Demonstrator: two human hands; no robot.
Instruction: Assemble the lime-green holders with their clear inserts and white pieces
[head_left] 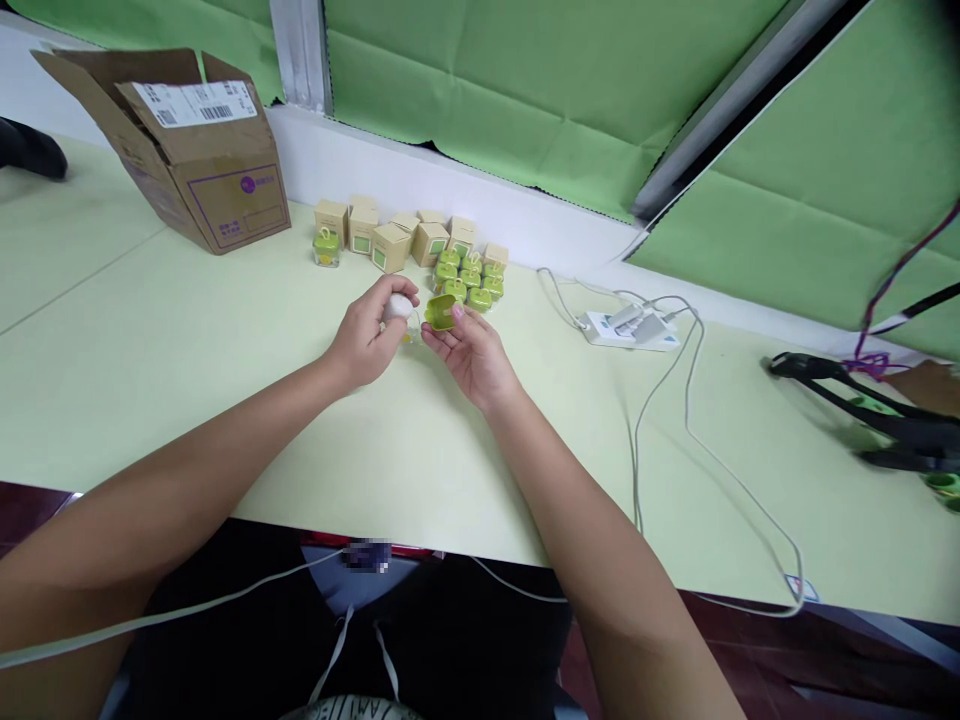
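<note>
My left hand [373,335] is closed around a small clear container [412,328] with a yellow mark. A smooth white rounded piece [397,308] shows at its top, between thumb and fingers; whether it sits inside the container or on it I cannot tell. Just to the right, my right hand [475,355] pinches a green lid [441,312], its hollow underside turned toward me. The lid and container are apart. Beyond my right hand stands a cluster of several small green-lidded containers [470,278]. A single one [326,247] stands farther left.
Several small cardboard boxes [391,247] stand in a row along the wall. An opened carton [225,180] is at the back left. To the right, a white power strip [630,330] trails cables [690,420] across the table, with a black frame-like object [862,410] beyond.
</note>
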